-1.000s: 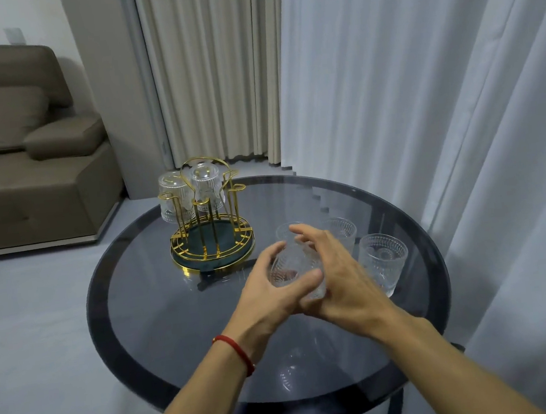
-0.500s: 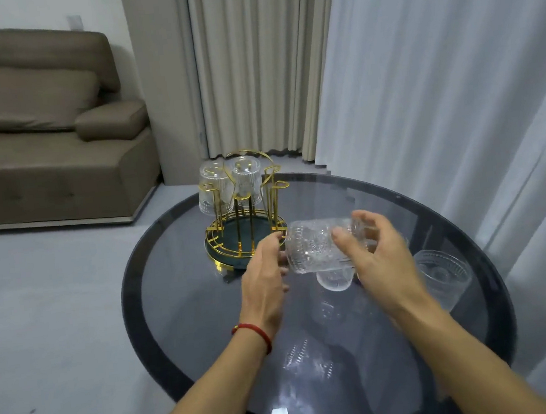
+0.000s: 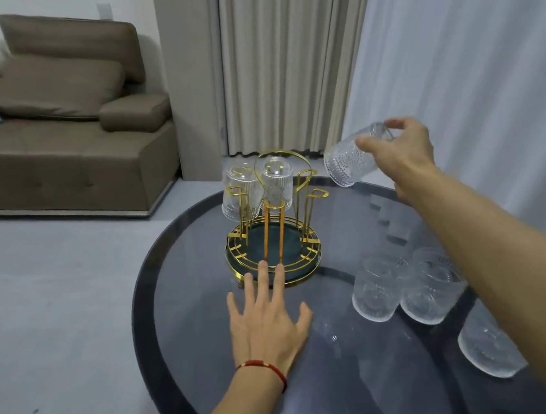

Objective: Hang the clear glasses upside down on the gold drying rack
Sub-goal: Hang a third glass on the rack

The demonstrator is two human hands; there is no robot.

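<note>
Glasses are the matter at hand: one clear glass (image 3: 350, 161) is held in the air by the right hand (image 3: 404, 151), above and to the right of the gold rack (image 3: 273, 240), apart from it. It is tilted, with its mouth pointing down and left toward the rack and its base up in the hand; the thumb and fingers are curled around the base end. The rack stands on the far left part of a round dark glass table (image 3: 182, 317), and two ribbed glasses (image 3: 240, 193) (image 3: 275, 181) already hang upside down on its pegs at the back, while the pegs on the right side are bare. The left hand (image 3: 265, 325) lies flat, palm down, with fingers spread wide and holding nothing; its longest fingertips reach the near rim of the rack's round base, though whether they touch it cannot be told. A red bracelet (image 3: 265, 367) circles the left wrist. Three more glasses stand on the table to the right, under the right forearm: two close together (image 3: 374, 290) (image 3: 431, 288) and one (image 3: 488, 349) nearer the table's edge. A brown sofa (image 3: 56, 145) and pale curtains (image 3: 283, 60) stand behind.
</note>
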